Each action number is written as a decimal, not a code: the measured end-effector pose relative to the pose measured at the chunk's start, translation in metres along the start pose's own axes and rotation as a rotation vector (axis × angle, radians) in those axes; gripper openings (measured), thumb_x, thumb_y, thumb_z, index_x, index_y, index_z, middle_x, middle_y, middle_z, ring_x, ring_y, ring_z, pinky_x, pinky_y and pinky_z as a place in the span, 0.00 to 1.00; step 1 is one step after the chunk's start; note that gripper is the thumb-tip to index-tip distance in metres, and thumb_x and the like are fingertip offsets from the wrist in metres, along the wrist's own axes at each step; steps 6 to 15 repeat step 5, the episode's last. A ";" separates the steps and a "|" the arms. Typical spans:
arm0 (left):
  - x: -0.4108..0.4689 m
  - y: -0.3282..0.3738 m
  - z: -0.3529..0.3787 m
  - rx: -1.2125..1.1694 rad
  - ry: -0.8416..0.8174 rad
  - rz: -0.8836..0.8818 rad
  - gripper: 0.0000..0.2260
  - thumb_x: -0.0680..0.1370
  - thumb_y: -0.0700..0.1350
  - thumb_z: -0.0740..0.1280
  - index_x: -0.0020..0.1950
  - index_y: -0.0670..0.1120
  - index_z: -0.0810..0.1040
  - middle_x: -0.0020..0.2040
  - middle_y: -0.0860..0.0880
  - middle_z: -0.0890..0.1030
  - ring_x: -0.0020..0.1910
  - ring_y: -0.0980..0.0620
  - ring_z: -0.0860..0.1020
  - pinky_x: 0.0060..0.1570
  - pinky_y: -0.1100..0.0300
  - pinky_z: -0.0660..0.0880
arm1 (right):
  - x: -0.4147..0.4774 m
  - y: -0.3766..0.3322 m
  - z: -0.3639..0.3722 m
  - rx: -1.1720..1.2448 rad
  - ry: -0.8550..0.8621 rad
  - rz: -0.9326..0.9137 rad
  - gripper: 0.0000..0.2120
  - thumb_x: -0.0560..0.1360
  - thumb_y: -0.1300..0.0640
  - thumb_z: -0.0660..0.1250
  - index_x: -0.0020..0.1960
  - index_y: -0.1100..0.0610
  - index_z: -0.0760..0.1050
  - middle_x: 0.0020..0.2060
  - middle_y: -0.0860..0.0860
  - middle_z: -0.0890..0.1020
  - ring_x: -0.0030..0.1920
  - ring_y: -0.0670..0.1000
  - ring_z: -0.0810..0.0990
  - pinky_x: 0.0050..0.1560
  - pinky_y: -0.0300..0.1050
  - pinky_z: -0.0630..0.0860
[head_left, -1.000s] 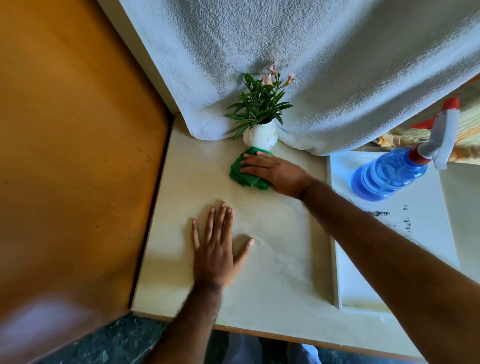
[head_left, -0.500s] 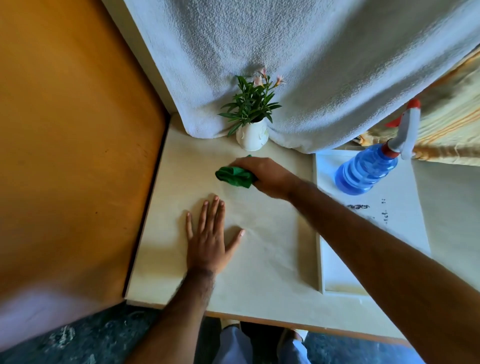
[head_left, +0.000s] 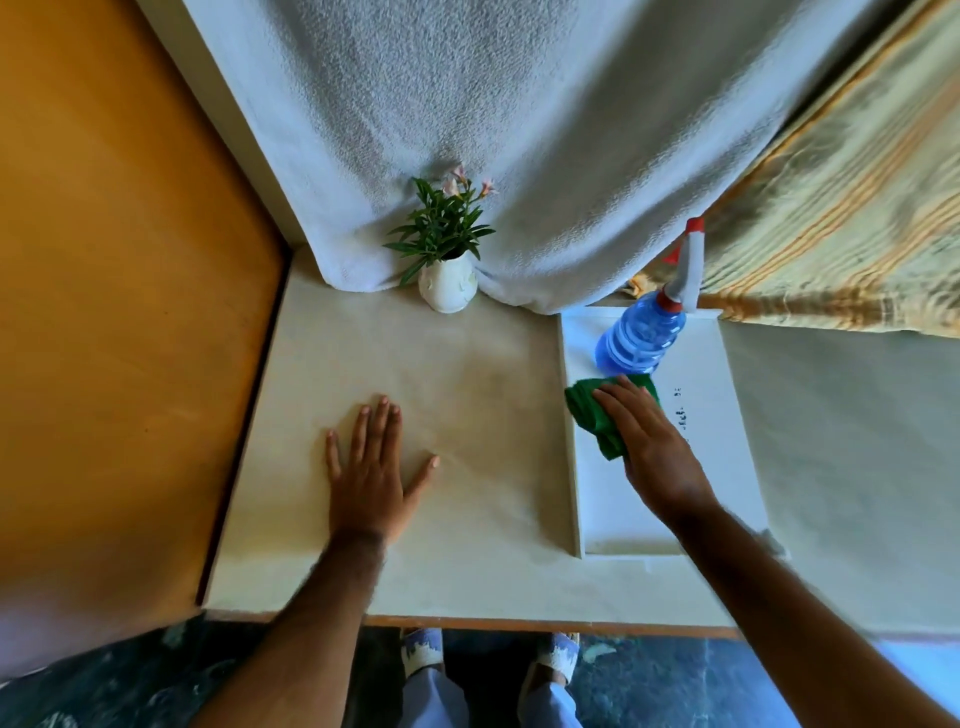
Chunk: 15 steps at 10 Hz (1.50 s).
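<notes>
A crumpled green cloth (head_left: 592, 410) lies on the white board (head_left: 717, 415) at the right of the cream tabletop (head_left: 467, 384). My right hand (head_left: 649, 441) presses flat on the cloth with straight fingers, just in front of the blue spray bottle (head_left: 641, 335). My left hand (head_left: 371, 467) rests flat on the tabletop with fingers spread, holding nothing.
A small white vase with a green plant (head_left: 447, 249) stands at the back of the table against a hanging white towel (head_left: 519, 130). An orange wooden panel (head_left: 119, 312) borders the left side. Striped yellow fabric (head_left: 841, 218) lies at the back right. Black marks (head_left: 683, 415) dot the board.
My right hand has carried the green cloth from beside the vase rightward onto the white board, near the spray bottle. My left hand stays flat on the table.
</notes>
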<state>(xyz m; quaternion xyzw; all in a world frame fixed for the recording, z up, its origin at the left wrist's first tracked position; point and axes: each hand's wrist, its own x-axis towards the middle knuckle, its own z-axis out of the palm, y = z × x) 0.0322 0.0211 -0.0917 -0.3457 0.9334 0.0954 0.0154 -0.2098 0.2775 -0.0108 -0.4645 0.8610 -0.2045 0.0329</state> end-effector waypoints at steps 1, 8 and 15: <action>-0.001 0.000 0.002 0.012 0.020 0.005 0.41 0.79 0.71 0.50 0.85 0.48 0.57 0.86 0.48 0.58 0.85 0.46 0.59 0.81 0.32 0.54 | -0.025 0.025 0.008 -0.040 -0.035 0.089 0.29 0.70 0.81 0.70 0.70 0.70 0.73 0.69 0.66 0.76 0.72 0.68 0.72 0.70 0.71 0.71; 0.002 0.008 -0.011 0.030 -0.159 -0.012 0.50 0.73 0.77 0.31 0.86 0.48 0.49 0.87 0.48 0.48 0.86 0.46 0.51 0.82 0.32 0.46 | -0.046 0.033 0.014 -0.149 -0.385 0.079 0.47 0.74 0.36 0.55 0.82 0.62 0.44 0.83 0.60 0.46 0.83 0.58 0.44 0.81 0.62 0.54; 0.002 0.008 -0.011 0.030 -0.159 -0.012 0.50 0.73 0.77 0.31 0.86 0.48 0.49 0.87 0.48 0.48 0.86 0.46 0.51 0.82 0.32 0.46 | -0.046 0.033 0.014 -0.149 -0.385 0.079 0.47 0.74 0.36 0.55 0.82 0.62 0.44 0.83 0.60 0.46 0.83 0.58 0.44 0.81 0.62 0.54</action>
